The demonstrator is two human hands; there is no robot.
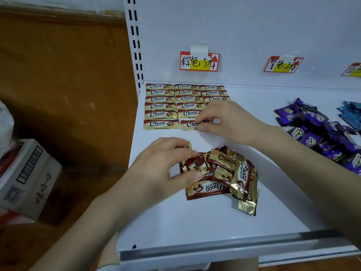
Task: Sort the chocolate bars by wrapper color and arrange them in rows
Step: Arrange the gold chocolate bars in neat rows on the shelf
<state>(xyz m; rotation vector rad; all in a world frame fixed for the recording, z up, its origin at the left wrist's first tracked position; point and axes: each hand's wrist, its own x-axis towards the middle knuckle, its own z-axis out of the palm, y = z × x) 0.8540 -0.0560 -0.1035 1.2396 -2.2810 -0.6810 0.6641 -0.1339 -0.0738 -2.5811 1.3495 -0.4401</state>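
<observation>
Head view, angled down onto a white shelf (195, 227). Pinches with the right hand (226, 122) the right end of a brown-and-gold Choco bar (188, 125), fingers curled onto the wrapper, laid flat on the shelf as the nearest piece of the middle column. Grips with the left hand (166, 163) a dark-red wrapper (190, 163) at the left edge of the loose pile (230, 173) — thumb below, forefinger above, clamped on that one piece. Keeps the two hands apart, right farther back, left nearer the shelf's front. Just behind and left of the right hand, the sorted grid (162, 106): same brown-and-gold wrappers, logos facing up, six in the left column, six in the middle counting the pinched one, three plainly visible in the right column and one more partly hidden under the knuckles. In front of that, the loose pile heaped at mixed angles, some pieces overlapping, some upside down. Well off to the right, a purple pile (316, 132) in a jumble, and past it, at the frame's edge, blue bars (351, 114). On the white back panel (234, 26), a handwritten brown label (199, 61) taped above the grid, a purple label (283, 64) farther right, a third label (353, 70) cut off by the frame. Left of the shelf — a slotted upright (134, 45), a brown wall (58, 75), and a cardboard box (25, 177) lower down.
</observation>
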